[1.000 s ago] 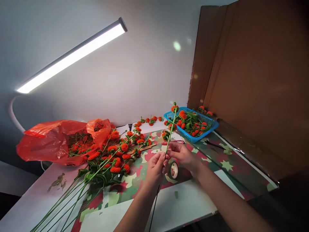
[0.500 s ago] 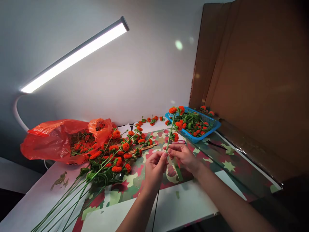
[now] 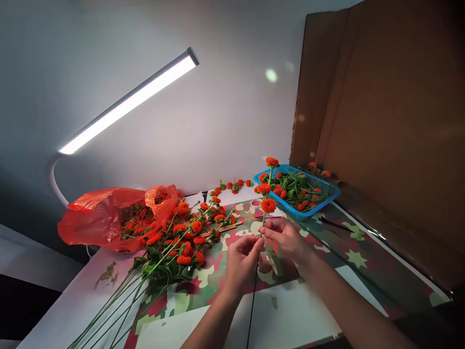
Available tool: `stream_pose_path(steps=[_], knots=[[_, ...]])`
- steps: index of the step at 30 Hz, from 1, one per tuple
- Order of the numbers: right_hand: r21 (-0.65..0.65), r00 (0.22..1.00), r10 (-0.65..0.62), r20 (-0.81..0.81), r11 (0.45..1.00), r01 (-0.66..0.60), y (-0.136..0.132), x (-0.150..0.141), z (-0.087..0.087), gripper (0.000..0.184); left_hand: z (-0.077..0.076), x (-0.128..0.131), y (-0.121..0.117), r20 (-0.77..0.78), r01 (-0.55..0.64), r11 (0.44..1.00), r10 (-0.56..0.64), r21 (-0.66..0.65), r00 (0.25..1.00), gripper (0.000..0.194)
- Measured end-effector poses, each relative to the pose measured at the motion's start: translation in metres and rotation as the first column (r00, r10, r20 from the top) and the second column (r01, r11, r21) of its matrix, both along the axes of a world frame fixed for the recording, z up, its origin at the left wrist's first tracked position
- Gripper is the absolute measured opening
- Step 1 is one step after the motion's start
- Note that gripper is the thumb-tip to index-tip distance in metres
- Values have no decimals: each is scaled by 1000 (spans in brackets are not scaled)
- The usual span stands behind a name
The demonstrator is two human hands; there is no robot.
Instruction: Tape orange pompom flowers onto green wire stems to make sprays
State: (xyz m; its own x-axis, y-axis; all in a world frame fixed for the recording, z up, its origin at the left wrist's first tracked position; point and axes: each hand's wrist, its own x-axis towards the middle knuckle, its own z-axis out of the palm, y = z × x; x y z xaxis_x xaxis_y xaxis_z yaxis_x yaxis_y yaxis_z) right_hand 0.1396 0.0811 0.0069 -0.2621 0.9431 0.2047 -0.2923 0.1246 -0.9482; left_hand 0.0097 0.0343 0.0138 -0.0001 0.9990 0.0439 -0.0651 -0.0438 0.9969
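In front of me stands an upright artificial flower stem (image 3: 264, 219) with several orange pompom blooms and small green leaves near its top. My left hand (image 3: 242, 259) pinches it low down between thumb and fingers. Just above and to the right, my right hand (image 3: 285, 237) is closed on the same stem with its fingertips. Below my right hand hangs a narrow strip (image 3: 272, 263), pale and blurred, whose upper end is hidden by the fingers. A thin dark line runs down below the hands; I cannot tell whether it is a wire or a table seam.
A pile of finished orange flower stems (image 3: 185, 242) lies left, beside a red plastic bag (image 3: 90, 218) of blooms. A blue basket (image 3: 329, 196) with more flowers stands back right. Wooden sticks (image 3: 228, 227) and a tape roll (image 3: 256, 202) lie between. A lamp (image 3: 131, 104) shines above.
The stem has turned between my fingers, so the blooms face differently. The green strip below has twisted and looks paler. The whole view has shifted, with things lower and further right.
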Motion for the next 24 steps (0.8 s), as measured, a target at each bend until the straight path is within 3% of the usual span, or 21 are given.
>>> stream_pose_path(steps=[2,4,6,8,10,12,14,15,16,17,18,20,24], knots=[[-11,1000,-12,-2,1000,12,1,-1,-3,21,2,0,1,-11,3,1000,-3,20,1000,25],[-46,999,9,-37,999,-11,1,-2,-4,20,5,1,4,149,40,998,-32,-48,988,26],[-93,994,61,-91,993,-69,-1,-2,-4,20,6,2,7,388,177,969,-99,-171,916,27],[-135,985,114,-126,982,-131,-2,-1,-3,22,4,2,10,575,344,905,-147,-250,805,29],[-139,986,123,-114,981,-138,-2,0,-2,24,1,-2,15,620,443,853,-194,-276,760,30],[-102,996,65,-58,992,-70,0,1,-2,29,2,-9,25,480,443,853,-277,-276,832,31],[-55,999,-31,24,998,32,4,3,-2,34,9,-19,44,87,344,911,-333,-227,939,35],[-41,996,-73,59,996,75,5,4,-2,36,15,-24,57,-184,241,958,-267,-153,946,38],[-37,991,-102,84,994,105,6,5,-1,37,22,-28,72,-485,95,995,-98,-31,869,40],[-38,988,-115,101,992,120,6,6,1,37,29,-31,90,-736,1,994,79,108,673,34],[-39,987,-117,111,992,122,6,7,3,38,36,-33,108,-789,-46,986,156,160,594,24],[-48,988,-95,123,994,101,6,8,7,38,44,-32,145,-833,-90,980,200,180,516,22],[-94,994,-18,107,995,28,5,10,13,39,47,-25,197,-870,-183,972,216,148,443,31]])
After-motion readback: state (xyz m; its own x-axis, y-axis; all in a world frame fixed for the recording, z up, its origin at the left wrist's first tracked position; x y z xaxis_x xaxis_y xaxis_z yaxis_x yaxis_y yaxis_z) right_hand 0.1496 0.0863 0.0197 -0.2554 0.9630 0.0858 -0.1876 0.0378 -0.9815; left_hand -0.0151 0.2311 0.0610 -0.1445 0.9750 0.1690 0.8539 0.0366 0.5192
